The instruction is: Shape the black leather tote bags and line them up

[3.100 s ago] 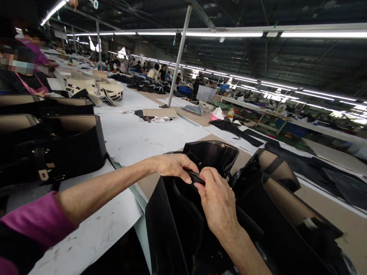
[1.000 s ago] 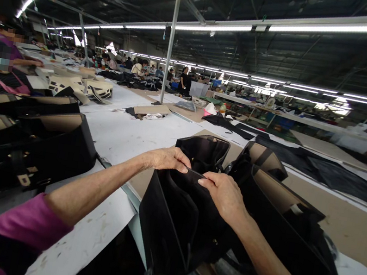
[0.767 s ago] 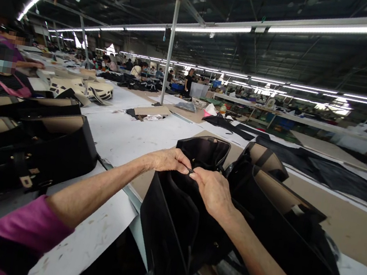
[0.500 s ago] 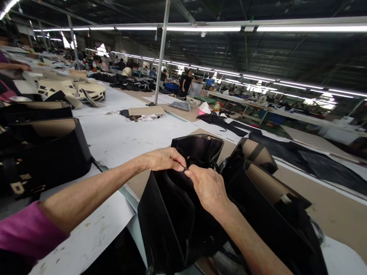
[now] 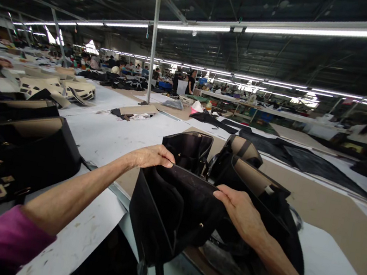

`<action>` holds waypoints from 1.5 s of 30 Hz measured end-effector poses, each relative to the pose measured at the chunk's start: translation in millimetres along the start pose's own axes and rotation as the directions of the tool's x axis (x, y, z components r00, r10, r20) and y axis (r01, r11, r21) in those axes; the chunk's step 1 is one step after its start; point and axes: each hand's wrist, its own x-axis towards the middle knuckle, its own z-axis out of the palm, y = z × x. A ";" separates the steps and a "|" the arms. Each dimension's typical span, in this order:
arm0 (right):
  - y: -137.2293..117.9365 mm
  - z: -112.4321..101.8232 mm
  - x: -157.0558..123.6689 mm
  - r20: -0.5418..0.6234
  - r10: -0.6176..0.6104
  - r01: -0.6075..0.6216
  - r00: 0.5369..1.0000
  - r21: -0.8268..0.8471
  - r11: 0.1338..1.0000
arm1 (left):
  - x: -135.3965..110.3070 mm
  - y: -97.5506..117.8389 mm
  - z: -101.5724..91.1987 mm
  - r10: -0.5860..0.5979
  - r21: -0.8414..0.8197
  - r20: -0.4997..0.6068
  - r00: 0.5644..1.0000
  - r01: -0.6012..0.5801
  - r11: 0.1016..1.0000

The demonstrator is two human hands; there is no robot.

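A black handbag (image 5: 157, 213) stands gaping at the near edge of the table, with a dark lining and a small gold-coloured fitting inside. Its far upper rim is pinched by my left hand (image 5: 154, 157), thumb against fingers. Further right along that same rim, my right hand (image 5: 240, 210) grips the edge between thumb and fingers. The stretch of rim between the two hands runs fairly straight. Beyond it sits another open black bag (image 5: 187, 145). Close to my right hand are black bags with beige insides (image 5: 260, 181).
More black bags with gold-coloured hardware (image 5: 36, 150) crowd the left side. White paper (image 5: 114, 133) and brown board (image 5: 312, 206) cover the tabletop. Flat black pieces (image 5: 306, 160) lie to the right. A post (image 5: 153, 48) rises from the table; a person (image 5: 191, 82) stands far behind.
My right hand has slid right along the bag's rim, away from my left hand, and the hands are now well apart. The view has shifted slightly right.
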 end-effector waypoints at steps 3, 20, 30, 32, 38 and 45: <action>-2.7 2.4 -0.5 -0.043 -0.013 0.011 0.999 -0.049 0.999 | 0.9 -0.9 -0.4 -0.012 -0.010 0.005 1.000 0.012 1.000; -108.2 36.3 77.6 -0.015 -0.425 0.409 0.905 -0.241 0.880 | -20.0 2.6 3.3 0.125 0.054 -0.245 0.961 -0.115 0.992; -114.6 49.3 87.9 -0.068 -0.493 0.476 0.867 -0.178 0.861 | -31.7 -0.7 20.9 0.054 -0.165 -0.659 0.750 -0.214 0.963; -114.6 50.9 84.0 -0.088 -0.556 0.518 0.827 -0.266 0.813 | -30.3 -2.9 20.0 -0.040 -0.272 -0.745 0.666 -0.248 0.930; -128.9 52.0 80.4 0.162 -0.654 0.657 0.739 -0.387 0.647 | -30.1 -13.3 14.2 -0.183 -0.391 -0.830 0.527 -0.314 0.865; -139.4 30.4 95.9 0.226 -0.473 0.524 0.852 -0.388 0.759 | -136.5 25.7 76.9 -0.101 -0.182 -0.887 0.451 -0.140 0.973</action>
